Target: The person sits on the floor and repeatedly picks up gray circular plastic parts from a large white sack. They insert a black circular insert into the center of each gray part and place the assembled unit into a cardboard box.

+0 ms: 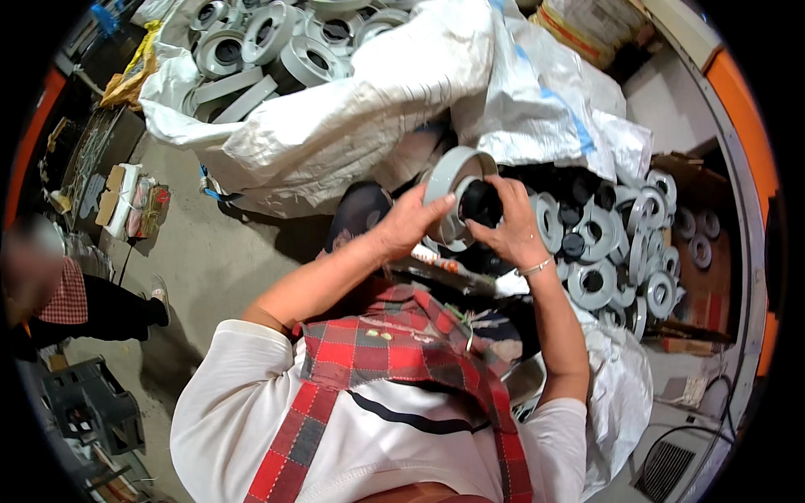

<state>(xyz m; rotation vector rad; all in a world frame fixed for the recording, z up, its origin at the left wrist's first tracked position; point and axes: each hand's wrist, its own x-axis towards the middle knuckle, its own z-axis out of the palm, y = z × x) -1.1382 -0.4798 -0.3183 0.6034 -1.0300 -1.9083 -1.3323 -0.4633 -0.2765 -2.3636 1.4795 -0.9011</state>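
Observation:
Above my lap, a grey plastic ring (451,173) is tilted on its side between my hands. My left hand (412,220) grips its left rim, with the thumb pressed against the edge. In my right hand (513,225) is a round black plastic piece (480,204), pinched between thumb and fingers at the ring's inner opening. Whether the black piece is seated in the ring or only touches it, I cannot tell. Beside my right hand lie more grey rings (592,283) and loose black pieces (573,245).
A big white woven sack (369,105) full of grey rings with black centres (317,60) stands ahead. At the right is a cardboard box (704,285) with several rings. Another person (59,293) is at the left, near a dark plastic crate (94,404).

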